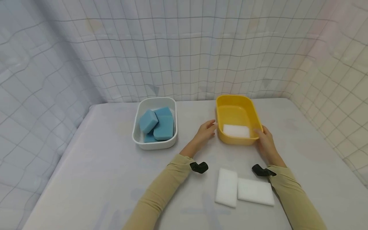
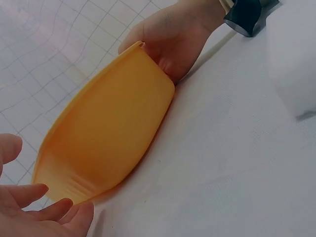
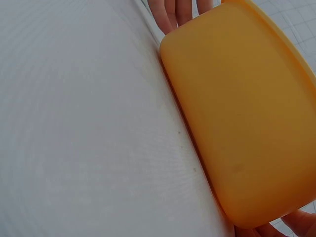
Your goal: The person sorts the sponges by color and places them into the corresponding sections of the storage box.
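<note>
A yellow plastic tub point(image 1: 237, 141) sits at the back right of the table, with one white sponge point(image 1: 236, 130) lying at its near end. My right hand point(image 1: 266, 143) grips the tub's near right corner, thumb over the rim and fingers outside. On the opposite side, my left hand point(image 1: 205, 131) is beside the tub's left wall, its fingers spread and loosely bent. In the left wrist view the fingertips point(image 2: 84, 213) overlap the tub's end. Two more white sponges, one lengthwise point(image 1: 226, 187) and one crosswise point(image 1: 256, 191), lie flat between my forearms.
A white tub point(image 1: 156, 146) holding several blue sponges point(image 1: 164, 127) stands left of my left hand. Checked curtains point(image 1: 184, 57) hang behind the table's back edge and along both sides. Dark bands point(image 1: 199, 167) show on both sleeves at the wrists.
</note>
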### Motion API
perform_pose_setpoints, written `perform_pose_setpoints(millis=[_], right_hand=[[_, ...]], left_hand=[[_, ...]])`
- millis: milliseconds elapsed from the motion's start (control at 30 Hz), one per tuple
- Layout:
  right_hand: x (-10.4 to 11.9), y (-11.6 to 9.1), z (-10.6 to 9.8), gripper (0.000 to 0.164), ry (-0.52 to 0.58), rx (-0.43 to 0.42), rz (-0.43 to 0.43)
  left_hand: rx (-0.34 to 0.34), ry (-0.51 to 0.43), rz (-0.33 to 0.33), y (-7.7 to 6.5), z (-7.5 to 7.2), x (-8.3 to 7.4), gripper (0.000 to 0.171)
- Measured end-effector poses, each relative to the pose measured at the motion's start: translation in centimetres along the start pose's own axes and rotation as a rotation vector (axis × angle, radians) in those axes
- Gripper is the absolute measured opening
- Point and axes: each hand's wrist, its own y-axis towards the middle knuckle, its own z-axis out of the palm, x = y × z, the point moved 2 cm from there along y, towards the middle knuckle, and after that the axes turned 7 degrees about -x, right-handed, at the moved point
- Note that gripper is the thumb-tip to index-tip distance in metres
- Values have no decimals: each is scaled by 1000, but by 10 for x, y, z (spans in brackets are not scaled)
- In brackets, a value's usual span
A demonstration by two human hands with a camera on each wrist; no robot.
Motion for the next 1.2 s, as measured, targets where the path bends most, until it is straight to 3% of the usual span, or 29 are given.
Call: perform_pose_setpoints(millis=[333, 900, 1200], right_hand=[[1, 1, 0, 61, -34, 17, -18], [3, 3, -5, 67, -59, 59, 0], [13, -2, -24, 75, -238, 154, -18]], left_hand=[[20, -137, -85, 4, 14, 4, 49], [5, -131, -89, 7, 15, 9, 51], [-11, -146, -93, 5, 15, 10, 51]])
